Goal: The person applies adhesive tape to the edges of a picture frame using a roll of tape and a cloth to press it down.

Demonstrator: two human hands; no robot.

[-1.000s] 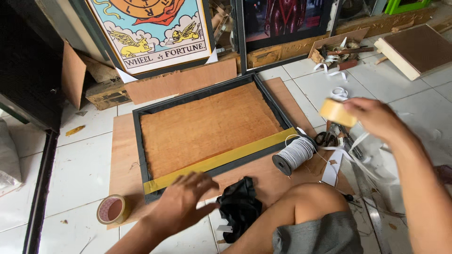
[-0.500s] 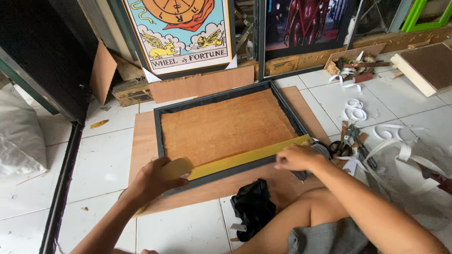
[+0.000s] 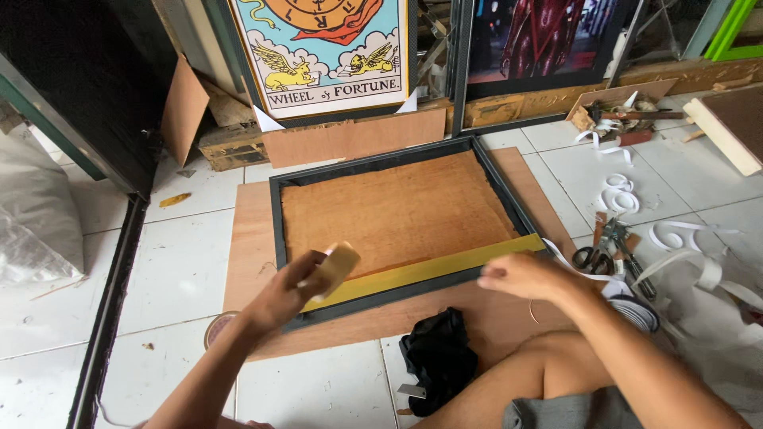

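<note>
I am working over the black picture frame [image 3: 276, 230], which is lying face down with its brown backing board [image 3: 397, 210] turned up, so that the seam between board and frame is open to me. My left hand [image 3: 290, 290] is closed around a tan tape roll [image 3: 338, 266] at the frame's near left corner, tilted over the end of the yellow tape strip [image 3: 433, 266]; I judge I am holding it there because the strip is feeding from it. The strip is running along the frame's near edge, covering the join there. My right hand [image 3: 520, 276] is resting on the frame's near right corner, fingers curled and pressing down on the strip's far end, probably to keep it flat and taut; it is gripping nothing that I can make out. The frame is lying on a plywood sheet [image 3: 254, 230], likely to keep it off the white tiled floor [image 3: 179, 270]. A black cloth [image 3: 437, 361] is lying just nearer to me than the frame, beside my bare knee. Right of the frame, scissors [image 3: 592, 256] and curls of white tape [image 3: 620, 199] are scattered on the tiles. Beyond the frame, a framed tarot-style print [image 3: 326, 48] and a dark poster [image 3: 540, 40] are leaning against the wall.
</note>
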